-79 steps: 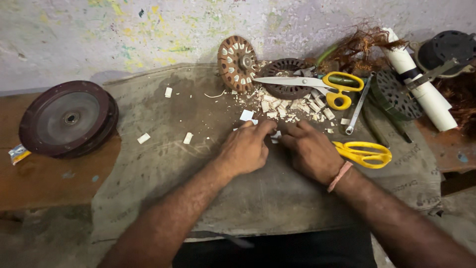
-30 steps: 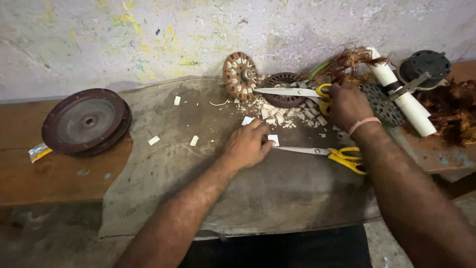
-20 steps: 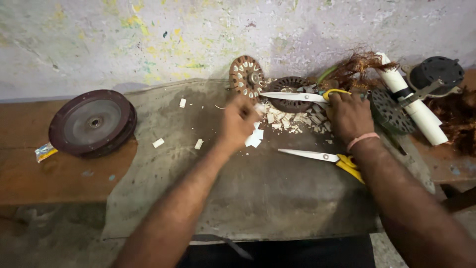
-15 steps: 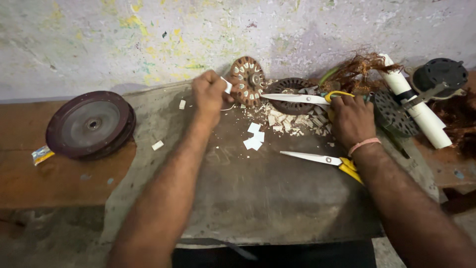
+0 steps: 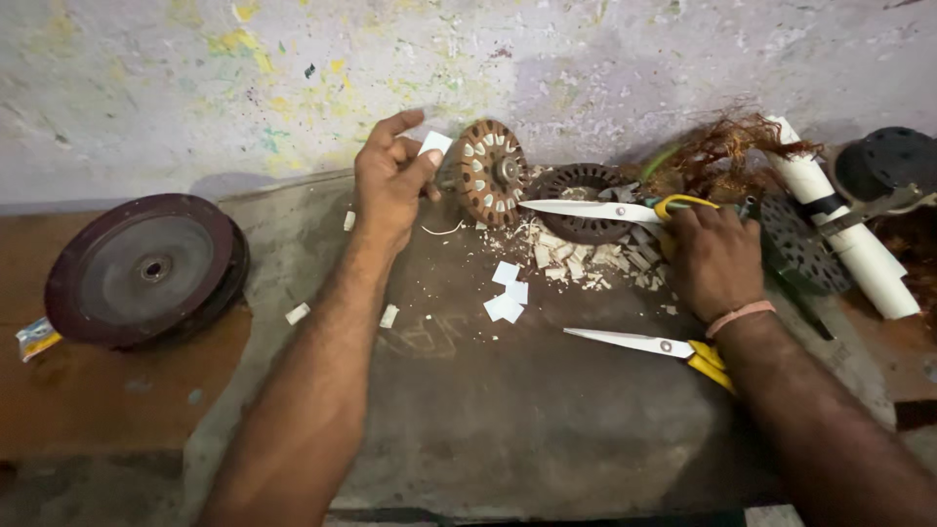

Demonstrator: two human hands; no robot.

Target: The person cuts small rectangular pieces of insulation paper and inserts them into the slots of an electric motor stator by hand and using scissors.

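Observation:
My left hand [image 5: 388, 185] is raised near the wall and pinches a small white paper piece [image 5: 434, 144], just left of an upright brown slotted motor core [image 5: 491, 173]. My right hand [image 5: 715, 256] rests on the yellow handles of a pair of scissors [image 5: 595, 209] whose blades point left over a dark ring-shaped stator [image 5: 576, 190]. A second pair of yellow-handled scissors [image 5: 652, 345] lies on the grey cloth [image 5: 488, 420] by my right wrist. A few cut white paper pieces [image 5: 507, 296] lie between my hands.
A dark round disc [image 5: 146, 267] sits at the left on the wooden bench. A heap of white scraps [image 5: 586, 263] lies under the stator. Tangled copper wire [image 5: 727, 146], a white tube [image 5: 844, 234] and a black fan part [image 5: 883, 161] crowd the right.
My left hand lifted from the cloth's middle and went up left to the motor core with a paper piece. My right hand left the lower scissors and took the upper scissors' handles.

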